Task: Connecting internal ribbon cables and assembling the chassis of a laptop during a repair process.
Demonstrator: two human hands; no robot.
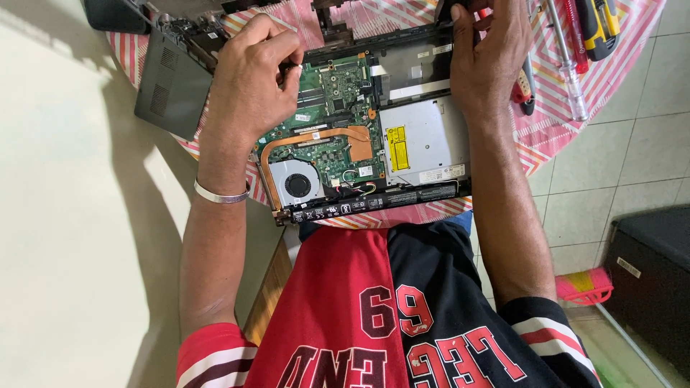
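An opened laptop base (424, 195) lies on a small table, with its green circuit board (338, 86), copper heat pipe (316, 138), round fan (296, 184) and silver optical drive (424, 144) exposed. My left hand (248, 79) rests over the left part of the board, its fingertips pinched together on something small and pale that I cannot make out. My right hand (485, 54) grips the far right corner of the laptop base. A metal bangle (219, 194) circles my left wrist.
A pink striped cloth (553, 129) covers the table. Screwdrivers (568, 61) and a yellow-black tool (600, 29) lie at the right. A grey laptop cover panel (169, 82) hangs off the left edge. A dark box (650, 266) and pink dustpan (586, 286) sit on the tiled floor.
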